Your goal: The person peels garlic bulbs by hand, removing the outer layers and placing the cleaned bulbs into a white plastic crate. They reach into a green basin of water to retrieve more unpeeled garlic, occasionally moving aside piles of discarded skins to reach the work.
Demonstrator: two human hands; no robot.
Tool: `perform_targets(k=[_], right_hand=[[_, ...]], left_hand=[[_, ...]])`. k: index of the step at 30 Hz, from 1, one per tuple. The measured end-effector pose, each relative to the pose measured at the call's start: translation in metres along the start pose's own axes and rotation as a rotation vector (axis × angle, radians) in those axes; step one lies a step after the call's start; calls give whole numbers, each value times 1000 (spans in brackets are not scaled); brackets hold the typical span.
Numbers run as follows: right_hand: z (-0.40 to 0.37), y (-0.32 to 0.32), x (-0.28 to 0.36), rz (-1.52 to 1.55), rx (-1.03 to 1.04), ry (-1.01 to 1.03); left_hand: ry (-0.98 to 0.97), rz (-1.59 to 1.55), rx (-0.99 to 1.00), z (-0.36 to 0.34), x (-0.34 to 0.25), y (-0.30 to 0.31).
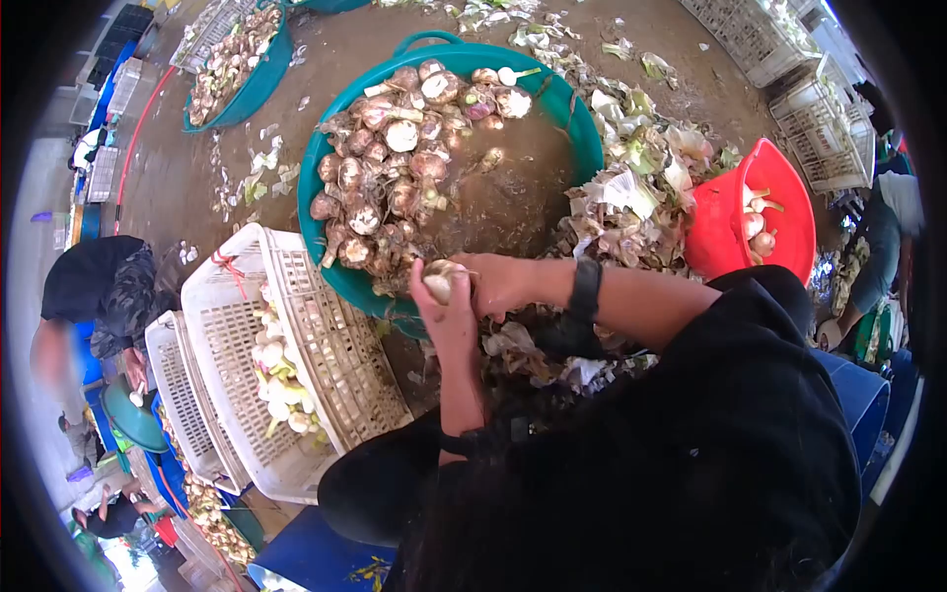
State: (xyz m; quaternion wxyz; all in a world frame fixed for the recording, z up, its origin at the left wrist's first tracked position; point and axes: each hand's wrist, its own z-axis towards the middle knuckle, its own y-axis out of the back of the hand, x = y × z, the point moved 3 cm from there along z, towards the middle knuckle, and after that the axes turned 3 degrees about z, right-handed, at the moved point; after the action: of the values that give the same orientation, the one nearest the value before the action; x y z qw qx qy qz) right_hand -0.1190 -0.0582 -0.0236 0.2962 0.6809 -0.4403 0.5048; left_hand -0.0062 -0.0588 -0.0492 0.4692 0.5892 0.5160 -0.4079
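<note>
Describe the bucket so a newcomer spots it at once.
Start at the big green tub of bulbs and muddy water. Right of it, past the heap of peelings, sits the bucket, with a few pale bulbs inside. It is bright red; that tub is green and the crates white.

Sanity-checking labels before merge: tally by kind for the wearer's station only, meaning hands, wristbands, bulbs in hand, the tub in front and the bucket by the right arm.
Hands (left hand, right hand): 2
Dark wristbands: 2
Bulb in hand: 1
Teal tub: 1
Red bucket: 1
Total: 7
</note>
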Motion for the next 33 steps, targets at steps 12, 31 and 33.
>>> perform_targets(k=[12, 31, 33], right_hand=[[-39, -18, -22, -959, -229, 163], [-69, 17, -39, 756, -353, -327], [-72, 10, -30, 821, -274, -236]], left_hand=[[490, -84, 262, -7, -6, 21], [-919, 795, 567, -46, -47, 1], [-801, 544, 516, -40, -23, -2]])
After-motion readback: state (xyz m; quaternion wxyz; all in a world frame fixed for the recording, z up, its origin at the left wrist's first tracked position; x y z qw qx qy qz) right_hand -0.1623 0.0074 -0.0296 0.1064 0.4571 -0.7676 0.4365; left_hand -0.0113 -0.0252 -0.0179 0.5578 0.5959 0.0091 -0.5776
